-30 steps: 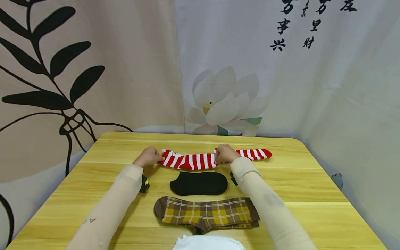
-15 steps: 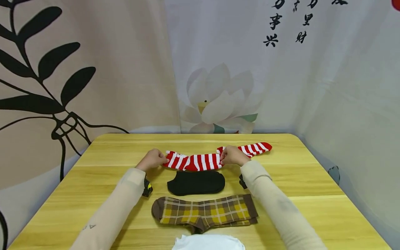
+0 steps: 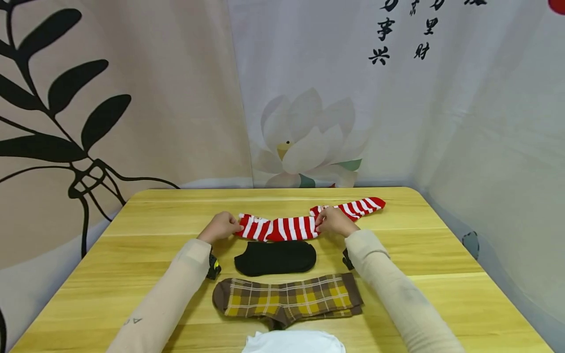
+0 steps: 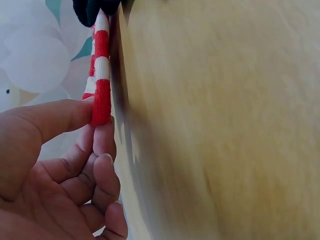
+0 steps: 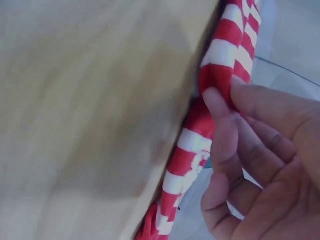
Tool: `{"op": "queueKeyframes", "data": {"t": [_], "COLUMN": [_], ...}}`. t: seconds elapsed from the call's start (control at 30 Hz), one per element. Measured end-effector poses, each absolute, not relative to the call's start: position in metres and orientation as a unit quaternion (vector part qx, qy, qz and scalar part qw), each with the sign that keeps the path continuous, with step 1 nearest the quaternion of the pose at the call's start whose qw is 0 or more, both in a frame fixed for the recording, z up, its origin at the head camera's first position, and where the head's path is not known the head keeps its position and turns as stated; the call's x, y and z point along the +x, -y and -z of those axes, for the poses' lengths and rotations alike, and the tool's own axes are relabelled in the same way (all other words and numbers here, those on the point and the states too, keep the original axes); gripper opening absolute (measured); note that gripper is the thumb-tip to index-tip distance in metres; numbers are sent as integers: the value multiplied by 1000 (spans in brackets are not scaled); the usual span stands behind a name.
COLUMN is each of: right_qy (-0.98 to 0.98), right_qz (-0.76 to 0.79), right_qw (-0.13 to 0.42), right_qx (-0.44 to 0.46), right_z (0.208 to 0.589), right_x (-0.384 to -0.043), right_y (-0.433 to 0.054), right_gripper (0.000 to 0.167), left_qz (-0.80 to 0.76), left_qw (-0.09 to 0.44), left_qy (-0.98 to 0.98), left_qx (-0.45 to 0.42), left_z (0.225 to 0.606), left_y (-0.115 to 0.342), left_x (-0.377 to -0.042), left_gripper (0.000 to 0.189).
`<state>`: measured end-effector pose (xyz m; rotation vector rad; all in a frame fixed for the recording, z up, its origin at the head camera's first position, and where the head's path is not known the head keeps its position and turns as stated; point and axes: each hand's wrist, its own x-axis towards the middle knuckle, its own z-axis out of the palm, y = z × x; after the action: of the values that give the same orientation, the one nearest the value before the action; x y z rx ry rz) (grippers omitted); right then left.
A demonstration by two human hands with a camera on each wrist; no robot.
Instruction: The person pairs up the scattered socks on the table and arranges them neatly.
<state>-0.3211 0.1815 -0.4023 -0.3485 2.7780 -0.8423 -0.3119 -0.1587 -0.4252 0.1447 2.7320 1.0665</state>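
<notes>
A red-and-white striped sock (image 3: 287, 229) lies across the far part of the table. My left hand (image 3: 220, 226) pinches its left end between thumb and fingers, seen closely in the left wrist view. Its right end is pinched by my right hand (image 3: 336, 221), thumb against index finger in the right wrist view. Another striped length, which looks like a second sock (image 3: 364, 207), runs off at a slant to the right, partly hidden by that hand. Nearer than the striped ones lies a flat black low-cut sock (image 3: 275, 258).
Brown-and-yellow plaid socks (image 3: 289, 298) lie flat in front of the black one. A folded white cloth item (image 3: 293, 342) is cut off at the bottom edge. The wooden table (image 3: 441, 294) ends at a printed curtain (image 3: 198, 98) behind.
Both hands have shifted slightly right, still pinching the striped sock. The right-hand striped length has swung so its toe points farther away. The head view has turned a little.
</notes>
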Motion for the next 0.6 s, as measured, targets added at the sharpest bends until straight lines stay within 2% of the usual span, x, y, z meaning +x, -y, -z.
{"op": "queueKeyframes", "data": {"t": [0.17,0.4,0.6], "right_qy": [-950,-958,-960], "right_qz": [271,238,227], "right_qw": [90,65,66], "right_qx": [-124,-147,-147], "right_z": [409,415,415], "right_x": [-321,-321,-318], "right_y": [-176,-167,-162], "right_gripper": [5,5,6], "left_qz": [-363,-370,-369], "left_qw": [101,102,109], "left_qy": [-925,-923,-923], "left_qx": [41,22,14], "left_z": [424,427,429], "left_y": [163,167,170], "left_x": [-310,-308,-309], "left_gripper": [43,32,41]}}
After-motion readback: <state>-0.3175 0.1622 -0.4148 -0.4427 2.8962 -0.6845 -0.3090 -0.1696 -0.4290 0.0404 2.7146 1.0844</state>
